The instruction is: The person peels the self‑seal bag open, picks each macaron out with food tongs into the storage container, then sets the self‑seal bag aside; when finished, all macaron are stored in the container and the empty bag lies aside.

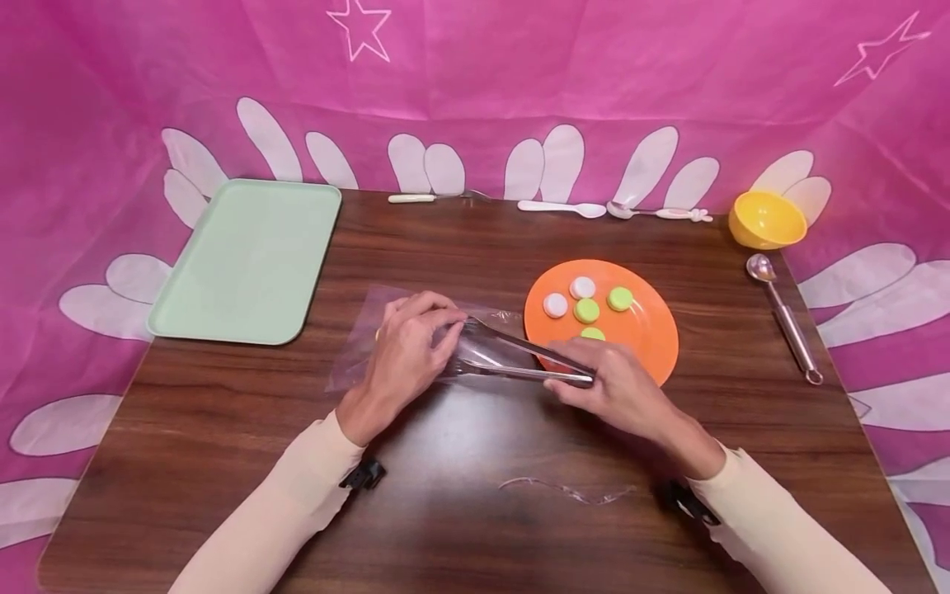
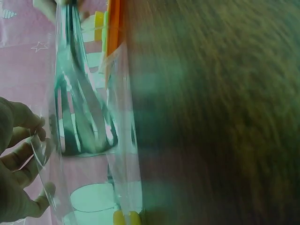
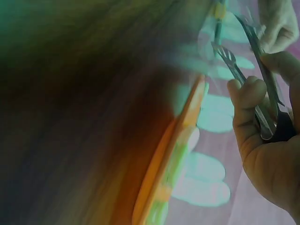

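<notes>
My right hand (image 1: 619,388) grips metal tongs (image 1: 519,374) near their hinged end, their arms spread and pointing left. Pinched in the fingers of my left hand (image 1: 408,342) is the edge of a clear plastic bag (image 1: 356,351). In the left wrist view the tongs' tips overlap the bag, and a small yellow piece (image 2: 126,218) shows at its far end. Just beyond my right hand lies an orange plate (image 1: 653,346) with several small round discs, white (image 1: 555,305) and green (image 1: 620,299); the hand hides part of the plate.
A pale green tray (image 1: 245,264) lies at the back left. Along the back edge are a fork (image 1: 411,198), a white spoon (image 1: 557,207) and another spoon (image 1: 668,214). A yellow bowl (image 1: 768,221) and a metal scoop (image 1: 790,330) are on the right. A clear strip (image 1: 571,492) lies in front.
</notes>
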{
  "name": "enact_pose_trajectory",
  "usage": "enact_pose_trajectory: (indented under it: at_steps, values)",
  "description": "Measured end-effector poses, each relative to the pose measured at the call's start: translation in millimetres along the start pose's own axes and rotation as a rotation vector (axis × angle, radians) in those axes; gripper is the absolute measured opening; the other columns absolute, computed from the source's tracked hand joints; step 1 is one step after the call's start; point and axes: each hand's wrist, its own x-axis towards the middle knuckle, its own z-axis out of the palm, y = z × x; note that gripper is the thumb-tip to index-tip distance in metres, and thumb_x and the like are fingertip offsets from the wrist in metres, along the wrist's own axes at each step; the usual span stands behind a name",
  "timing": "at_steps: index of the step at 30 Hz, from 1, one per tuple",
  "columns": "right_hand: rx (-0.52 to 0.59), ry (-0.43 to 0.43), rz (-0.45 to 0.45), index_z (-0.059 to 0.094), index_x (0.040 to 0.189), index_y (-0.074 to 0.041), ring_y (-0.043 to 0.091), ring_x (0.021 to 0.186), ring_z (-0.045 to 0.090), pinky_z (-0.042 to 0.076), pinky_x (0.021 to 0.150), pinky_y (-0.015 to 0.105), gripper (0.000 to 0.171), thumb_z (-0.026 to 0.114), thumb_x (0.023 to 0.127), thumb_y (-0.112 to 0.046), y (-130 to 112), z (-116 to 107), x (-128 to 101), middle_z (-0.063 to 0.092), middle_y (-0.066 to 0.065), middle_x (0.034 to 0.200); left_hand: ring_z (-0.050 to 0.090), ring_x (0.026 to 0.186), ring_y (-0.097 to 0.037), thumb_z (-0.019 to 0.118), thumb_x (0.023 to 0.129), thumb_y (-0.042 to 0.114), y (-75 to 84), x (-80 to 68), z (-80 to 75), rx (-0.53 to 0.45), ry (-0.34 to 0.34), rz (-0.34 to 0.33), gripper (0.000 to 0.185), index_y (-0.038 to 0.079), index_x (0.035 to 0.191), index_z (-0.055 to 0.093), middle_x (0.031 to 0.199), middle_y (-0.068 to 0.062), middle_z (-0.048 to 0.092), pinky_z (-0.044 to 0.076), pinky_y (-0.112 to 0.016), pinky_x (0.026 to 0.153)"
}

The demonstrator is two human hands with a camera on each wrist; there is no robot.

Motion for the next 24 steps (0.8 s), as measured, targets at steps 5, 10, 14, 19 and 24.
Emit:
enact_pose_trajectory:
  at_steps: [5,10,14,19,24]
  values:
    - [0.045,-0.026,-0.022,0.077,0.129,-0.013,0.016,0.089,0.071,0.059,0.075,0.034,0.042,0.087,0.09,-0.026,-8.8,16.6,24.4,0.08,0.001,0.106,0.076,0.097,-0.022,0.079,0.094,0.009,-0.9,0.9,2.0,-0.013,0.002,0.016,0.01,0.008,0.102,0.086,0.103,-0.004,0.078,0.05,-0.054,0.097]
    - [0.03,-0.038,-0.062,0.075,0.131,-0.008,0.019,0.095,0.074,0.063,0.082,0.038,0.046,0.086,0.092,-0.027,-19.0,34.3,41.5,0.08,0.008,0.113,0.076,0.101,-0.023,0.079,0.095,0.01,-1.3,1.4,2.7,-0.018,-0.01,0.014,0.011,0.008,0.103,0.086,0.105,-0.004,0.078,0.05,-0.054,0.098]
    - [0.032,-0.027,-0.093,0.075,0.131,-0.005,0.021,0.098,0.076,0.063,0.083,0.039,0.044,0.083,0.093,-0.025,-24.4,45.8,48.5,0.08,0.011,0.117,0.076,0.102,-0.024,0.079,0.095,0.011,-1.3,1.4,2.6,-0.017,-0.016,0.005,0.011,0.009,0.104,0.086,0.105,-0.004,0.078,0.049,-0.054,0.099]
    - [0.043,0.005,-0.124,0.076,0.13,-0.004,0.024,0.099,0.079,0.065,0.083,0.042,0.039,0.082,0.094,-0.018,-28.3,50.9,50.2,0.081,0.013,0.117,0.076,0.101,-0.024,0.079,0.095,0.011,-2.7,1.2,3.0,-0.012,-0.018,-0.005,0.012,0.009,0.104,0.086,0.106,-0.004,0.078,0.049,-0.054,0.099]
    - [0.038,0.012,-0.106,0.076,0.128,-0.004,0.026,0.104,0.079,0.064,0.088,0.045,0.037,0.081,0.094,-0.017,-29.1,48.8,44.5,0.081,0.013,0.117,0.076,0.1,-0.023,0.08,0.094,0.011,-4.9,0.3,4.2,-0.014,0.003,-0.002,0.012,0.009,0.104,0.086,0.105,-0.004,0.078,0.049,-0.054,0.099]
